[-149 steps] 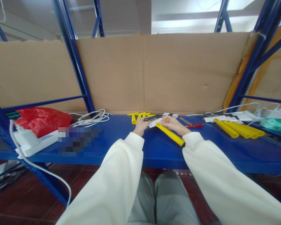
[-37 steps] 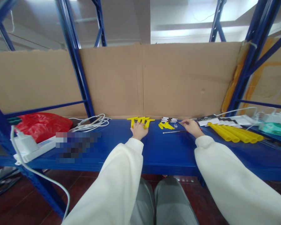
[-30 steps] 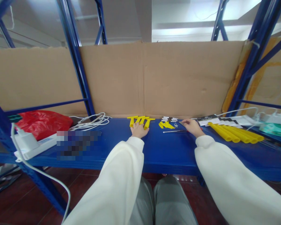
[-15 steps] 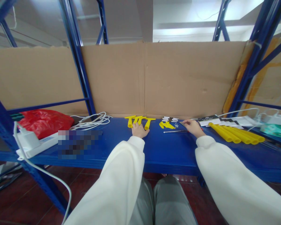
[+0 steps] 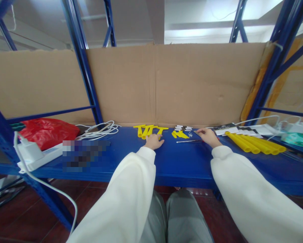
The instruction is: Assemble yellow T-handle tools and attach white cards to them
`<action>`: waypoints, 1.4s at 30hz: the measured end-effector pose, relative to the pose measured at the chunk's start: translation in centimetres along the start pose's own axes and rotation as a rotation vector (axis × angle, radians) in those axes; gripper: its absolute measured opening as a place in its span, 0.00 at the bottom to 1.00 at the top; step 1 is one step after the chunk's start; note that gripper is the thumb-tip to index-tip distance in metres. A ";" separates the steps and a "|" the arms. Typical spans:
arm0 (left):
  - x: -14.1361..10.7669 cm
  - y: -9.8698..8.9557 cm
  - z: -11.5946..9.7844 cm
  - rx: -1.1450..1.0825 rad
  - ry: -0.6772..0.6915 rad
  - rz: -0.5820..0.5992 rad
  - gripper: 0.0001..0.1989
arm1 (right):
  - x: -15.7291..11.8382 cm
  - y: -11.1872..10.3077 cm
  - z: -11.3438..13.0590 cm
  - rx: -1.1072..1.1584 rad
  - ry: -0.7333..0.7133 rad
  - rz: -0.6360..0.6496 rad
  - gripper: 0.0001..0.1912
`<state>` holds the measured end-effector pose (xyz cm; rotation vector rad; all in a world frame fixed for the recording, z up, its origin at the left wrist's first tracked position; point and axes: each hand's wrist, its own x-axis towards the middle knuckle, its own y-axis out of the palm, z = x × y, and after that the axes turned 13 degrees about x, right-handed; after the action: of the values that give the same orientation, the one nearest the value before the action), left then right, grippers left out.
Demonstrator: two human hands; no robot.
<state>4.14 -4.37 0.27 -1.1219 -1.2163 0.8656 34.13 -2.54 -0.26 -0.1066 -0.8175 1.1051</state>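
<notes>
My left hand [image 5: 153, 141] rests with fingers apart at the near end of the rightmost yellow T-shaped piece [image 5: 162, 129]; more yellow T-shaped pieces [image 5: 140, 131] stand in a row to its left. My right hand [image 5: 207, 136] lies on the blue shelf [image 5: 181, 165], its thumb and fingers closed around something too small to make out. Left of it are flat yellow pieces [image 5: 180, 135], tiny pale parts [image 5: 190, 134], black-and-white pieces [image 5: 183, 128] and a thin metal tool [image 5: 188, 141], whose right end reaches under my right hand.
Several yellow tubes [image 5: 252, 144] lie at the right beside black and white packets [image 5: 225, 128]. At the left are a red bag [image 5: 49, 131], a white power strip [image 5: 46, 157] and coiled white cable [image 5: 103, 130]. Cardboard [image 5: 191, 84] stands behind, between blue posts.
My left hand has shifted slightly right, uncovering more of the T-shaped pieces on its left. My right hand has stayed nearly in place.
</notes>
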 end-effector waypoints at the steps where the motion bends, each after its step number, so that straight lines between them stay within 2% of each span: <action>1: -0.1 -0.1 -0.1 -0.011 -0.011 -0.017 0.19 | 0.0 0.0 0.0 0.001 -0.001 0.001 0.09; 5: -0.6 -0.8 -0.5 -0.055 -0.071 -0.067 0.14 | 0.0 0.0 0.0 -0.013 0.015 0.001 0.09; 9: -1.0 -1.5 -0.6 -0.052 -0.184 -0.096 0.14 | 0.1 0.0 -0.3 -0.014 0.000 -0.001 0.09; 12: -1.1 -1.6 -0.5 -0.041 -0.219 -0.119 0.15 | 0.2 0.0 -0.6 -0.005 -0.015 -0.002 0.09; 20: -0.9 -1.0 -0.1 -0.064 -0.030 -0.083 0.24 | 0.1 0.1 -0.4 -0.037 0.026 0.015 0.11; 23: -1.0 -1.2 -0.1 0.018 -0.038 -0.087 0.23 | 0.1 0.0 -0.4 -0.044 0.022 0.018 0.10; 28: -1.1 -1.4 -0.3 0.121 -0.145 -0.141 0.24 | 0.3 0.0 -0.9 -0.023 -0.023 0.016 0.09; 31: -0.9 -0.9 -0.3 0.072 -0.082 -0.157 0.25 | 0.4 0.0 -1.0 -0.022 -0.015 0.013 0.08; 36: -0.4 -0.2 0.2 0.045 0.036 -0.059 0.31 | 0.3 0.1 -0.8 -0.034 0.003 0.030 0.09; 42: -1.0 -1.2 0.0 0.145 0.018 0.000 0.27 | 0.1 0.0 -0.7 -0.053 0.018 0.021 0.09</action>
<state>3.88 -5.67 1.15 -1.0107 -1.1206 0.9273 34.57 -2.20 -0.67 -0.1694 -0.8311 1.1012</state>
